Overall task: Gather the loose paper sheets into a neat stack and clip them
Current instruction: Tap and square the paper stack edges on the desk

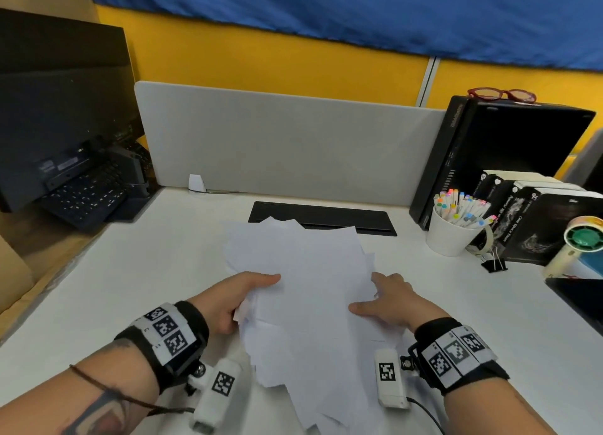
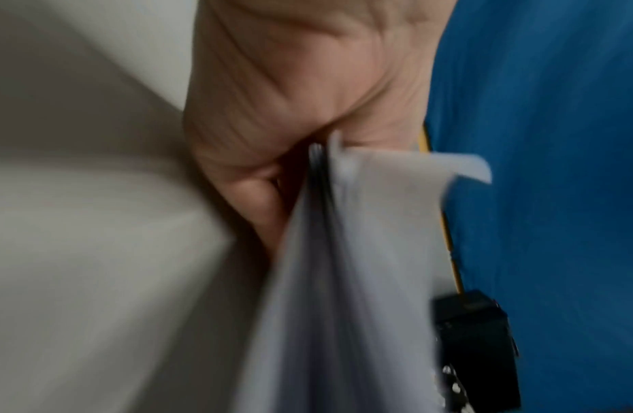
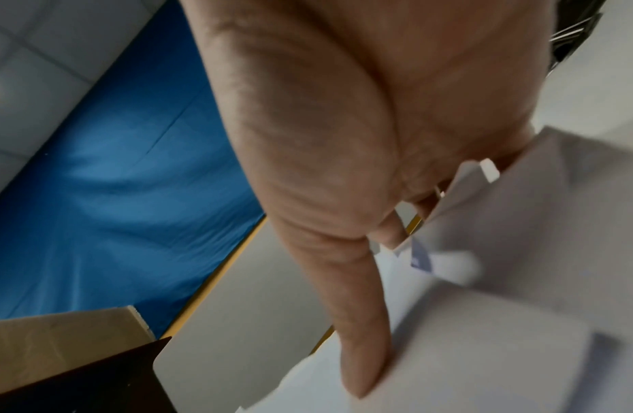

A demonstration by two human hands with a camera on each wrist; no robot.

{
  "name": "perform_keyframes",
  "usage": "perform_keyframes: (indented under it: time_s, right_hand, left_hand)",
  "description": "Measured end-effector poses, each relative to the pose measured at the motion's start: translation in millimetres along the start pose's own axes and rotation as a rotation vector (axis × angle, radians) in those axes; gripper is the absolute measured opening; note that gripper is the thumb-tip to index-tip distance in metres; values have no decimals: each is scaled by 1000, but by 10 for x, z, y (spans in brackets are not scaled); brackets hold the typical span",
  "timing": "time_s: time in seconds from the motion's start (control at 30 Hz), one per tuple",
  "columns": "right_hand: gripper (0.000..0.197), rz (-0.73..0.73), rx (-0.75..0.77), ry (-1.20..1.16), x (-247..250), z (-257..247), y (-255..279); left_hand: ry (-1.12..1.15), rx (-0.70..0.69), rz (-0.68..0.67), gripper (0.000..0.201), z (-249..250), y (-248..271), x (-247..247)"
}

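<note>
A messy pile of white paper sheets lies fanned out in the middle of the white desk. My left hand grips the pile's left edge, thumb on top and fingers curled underneath. The left wrist view shows the sheets' edges pinched in that hand. On the pile's right edge, my right hand holds on with the thumb laid over the top sheet. In the right wrist view the thumb presses on the paper and the fingers go under it. A black binder clip stands at the right, away from both hands.
A white cup of markers, a tape roll, black books and a small fan crowd the right side. A monitor and keyboard sit at the left. A grey divider and black cable cover lie behind the paper.
</note>
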State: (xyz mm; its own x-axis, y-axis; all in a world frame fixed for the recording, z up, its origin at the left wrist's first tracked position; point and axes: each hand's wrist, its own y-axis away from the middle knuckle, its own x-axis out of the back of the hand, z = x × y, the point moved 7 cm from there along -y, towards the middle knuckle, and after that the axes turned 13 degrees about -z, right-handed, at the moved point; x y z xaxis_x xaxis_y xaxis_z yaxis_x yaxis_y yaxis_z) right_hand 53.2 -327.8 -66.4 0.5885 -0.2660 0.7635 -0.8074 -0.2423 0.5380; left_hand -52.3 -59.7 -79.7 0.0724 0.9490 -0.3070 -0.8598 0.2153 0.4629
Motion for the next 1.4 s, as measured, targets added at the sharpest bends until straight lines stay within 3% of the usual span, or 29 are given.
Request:
perform_keyframes:
  time_s: [0.07,0.13,0.23,0.33,0.43,0.5,0.6,0.63,0.73,0.83,0.93,0.97,1.03,1.13,1.23,1.33,1.4]
  right_hand:
    - [83,-20,25,21,1,26,1]
    - [88,-44,47,-57,9,39,35]
    - [84,19,48,-354,85,121,89]
    - [120,124,-24,-518,169,183,194]
    - [126,189,70,-861,208,81,346]
    - [113,145,147,-1125,175,-8,438]
    - [63,26,286,-1451,74,-233,537]
    - [54,-6,331,-1513,56,-320,560]
    - [54,-54,562,-1677,143,-526,619]
    - [52,-83,773,-1641,352,-665,736]
    - [60,-136,852,-1547,431,-695,727]
    - [66,-190,850,-1520,403,-710,715]
    - [75,-300,802,-1484,270,-742,683]
    - [56,-219,711,-1415,100,-750,592]
    - [54,-51,670,-1409,88,-702,505]
    - [52,-34,668,-1509,70,-657,388]
    - [53,-32,578,-1562,8,-572,293]
  left_hand:
    - [-98,57,40,36,39,-29,15]
    - [-192,24,108,32,124,-76,71]
    - [-210,-164,202,34,350,-81,76]
    - [-144,-384,251,38,603,19,6]
    - [-85,-603,282,41,833,205,-84]
    - [-12,-722,304,41,938,324,-131]
    - [139,-826,309,30,1034,461,-221]
    - [169,-839,298,27,1070,502,-247]
    - [192,-806,188,31,1156,587,-295]
    - [204,-772,23,53,1130,526,-240]
    - [321,-643,-104,84,947,352,-128]
    - [344,-606,-126,85,876,301,-101]
    - [385,-563,-105,69,725,232,-75]
    - [453,-517,-81,46,517,150,-136]
    - [468,-450,-103,50,348,62,-202]
    - [418,-401,-103,49,268,-2,-255]
    - [391,-377,-132,71,240,-14,-311]
